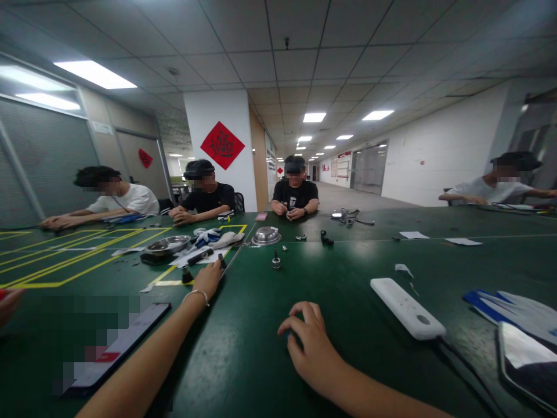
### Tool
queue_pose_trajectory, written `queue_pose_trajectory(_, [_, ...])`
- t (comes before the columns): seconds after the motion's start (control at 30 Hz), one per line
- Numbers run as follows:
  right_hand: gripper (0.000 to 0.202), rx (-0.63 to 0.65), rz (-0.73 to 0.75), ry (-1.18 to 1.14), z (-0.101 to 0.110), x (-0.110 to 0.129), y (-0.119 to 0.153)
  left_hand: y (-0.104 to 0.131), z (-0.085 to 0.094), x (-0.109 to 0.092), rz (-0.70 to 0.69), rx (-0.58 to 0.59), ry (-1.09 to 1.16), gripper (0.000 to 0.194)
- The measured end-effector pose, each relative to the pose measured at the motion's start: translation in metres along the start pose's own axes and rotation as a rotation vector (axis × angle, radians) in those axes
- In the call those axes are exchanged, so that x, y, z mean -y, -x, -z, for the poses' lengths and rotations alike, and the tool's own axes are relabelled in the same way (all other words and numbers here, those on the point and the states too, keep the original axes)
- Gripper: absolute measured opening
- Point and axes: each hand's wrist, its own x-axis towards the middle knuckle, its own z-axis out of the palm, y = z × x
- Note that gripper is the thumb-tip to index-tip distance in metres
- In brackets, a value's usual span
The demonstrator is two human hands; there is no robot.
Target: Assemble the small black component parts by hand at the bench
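Observation:
My left hand (209, 283), with a bracelet at the wrist, reaches forward over the green table (243, 325). Its fingers are closed at a small dark cone-shaped part (222, 261), whose lower end they partly hide. A similar dark part (187, 275) stands just left of the hand. My right hand (311, 342) is nearer to me, above the table, with curled fingers. Between its thumb and forefinger a tiny bluish bit shows, too small to name. Ahead, a round metal piece with a dark upright stem (276, 260) stands on the table, beside a small pale piece (285, 248).
Beyond lie an upturned metal bowl (266, 235), another metal bowl (169, 245) and gloves (224, 239). A phone (124, 345) lies left; a white power strip (407, 307), a blue-white glove (517, 310) and another phone (528, 366) lie right. Several people sit around the table.

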Motion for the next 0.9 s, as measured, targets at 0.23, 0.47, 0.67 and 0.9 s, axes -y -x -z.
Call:
queue_pose_trajectory(0.23, [0.035, 0.057, -0.012, 0.025, 0.003, 0.0, -0.002, 0.006, 0.004, 0.002, 0.012, 0.042, 0.02, 0.029])
queue_pose_trajectory(0.47, [0.033, 0.086, -0.011, 0.033, 0.003, -0.001, -0.002, 0.021, 0.001, -0.014, -0.061, 0.003, 0.056, 0.031])
queue_pose_trajectory(0.67, [0.034, 0.076, 0.011, 0.067, 0.004, 0.0, -0.003, 0.035, 0.001, -0.054, -0.196, -0.022, 0.129, 0.036])
queue_pose_trajectory(0.9, [0.032, 0.097, -0.004, 0.11, 0.002, -0.003, -0.002, 0.065, 0.009, -0.098, -0.397, -0.026, 0.271, 0.035])
